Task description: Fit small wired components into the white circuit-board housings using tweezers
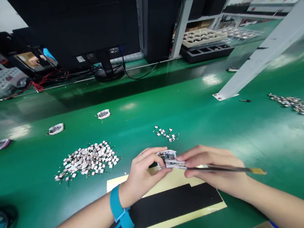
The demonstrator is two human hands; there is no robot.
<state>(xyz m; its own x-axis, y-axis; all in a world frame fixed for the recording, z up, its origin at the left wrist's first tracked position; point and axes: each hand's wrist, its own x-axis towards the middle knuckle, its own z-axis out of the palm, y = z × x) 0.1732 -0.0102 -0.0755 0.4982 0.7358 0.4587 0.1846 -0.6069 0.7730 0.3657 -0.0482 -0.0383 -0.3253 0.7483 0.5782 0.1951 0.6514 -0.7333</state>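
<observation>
A small white-rimmed device with exposed circuitry is pinched at its left side between the thumb and fingers of my left hand, which wears a ring and a blue wrist strap. My right hand is closed around long thin tweezers with a yellow end. Their tips reach the device's right part; whether they grip anything there is too small to tell. Below both hands lies a black and yellow mat.
Left of my hands is a pile of small white parts; a smaller cluster lies beyond the device. Similar devices sit further back. A metal post stands at right, a monitor behind.
</observation>
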